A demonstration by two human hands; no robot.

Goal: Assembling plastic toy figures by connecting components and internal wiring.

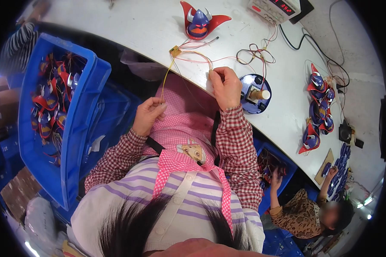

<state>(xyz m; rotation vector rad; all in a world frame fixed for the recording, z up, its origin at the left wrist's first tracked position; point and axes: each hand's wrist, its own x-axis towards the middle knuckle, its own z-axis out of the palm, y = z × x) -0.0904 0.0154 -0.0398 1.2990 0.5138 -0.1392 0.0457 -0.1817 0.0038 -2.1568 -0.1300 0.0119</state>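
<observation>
My left hand [148, 115], at the table's near edge above my lap, pinches the end of a yellow wire [165, 80]. That wire runs up to a small yellowish circuit board [175, 51] on the white table. My right hand [226, 89] is closed at the table edge, its fingertips pinching thin red and white wires [201, 54] that also lead to the board; their ends are hidden. Just beyond the board sits a toy head [198, 25] with a purple-blue helmet, grey horns and a red collar, its eyes lit red.
Right of my right hand lies a round dark-blue part [261, 105] holding a brown, white-topped cylinder. A power supply [272, 9] with tangled leads stands at the back. More toy heads [319, 107] lie at right, others in a blue crate [68, 180] at left. A co-worker [302, 212] sits lower right.
</observation>
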